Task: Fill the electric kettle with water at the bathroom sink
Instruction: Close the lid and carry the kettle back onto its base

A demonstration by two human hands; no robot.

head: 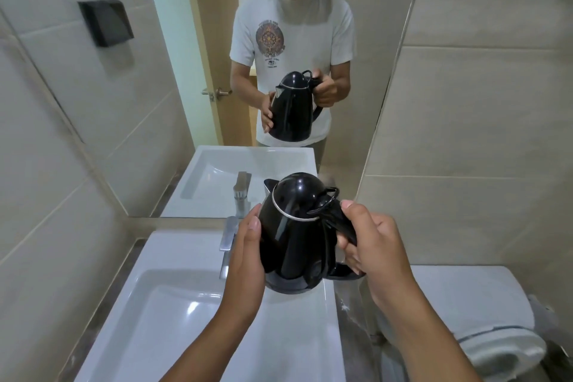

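Item: glossy black plastic electric kettle w/ domed lid and chrome rim band [297, 236], held between both hands, in the air above the right-rear corner of the sink.
Left hand [248, 245]: fingers straight, palm flat against kettle's left flank, steadying; no curl round it.
Right hand [369, 245]: fingers wrapped round the black handle, thumb up near the looped lid lever; carries the weight, by the look of it.
Lid: down, seated on the rim band; not yet opened.
Sink: white rectangular ceramic basin [173, 313], below and left of hands; looks dry, no water running.
Tap: square chrome mixer faucet [229, 236], just left of the left hand, partly hidden behind it; lever posn unclear.
Kettle contents: cannot tell, lid shut.
Done (est.): kettle brought to the sink.
Left (est.): open lid, move opening under spout, turn tap on, fill, tap off, close lid.
Progress: early; approx. first step only.
Nearby: wall mirror [217, 25] ahead of hands; white toilet [483, 329] to the right.
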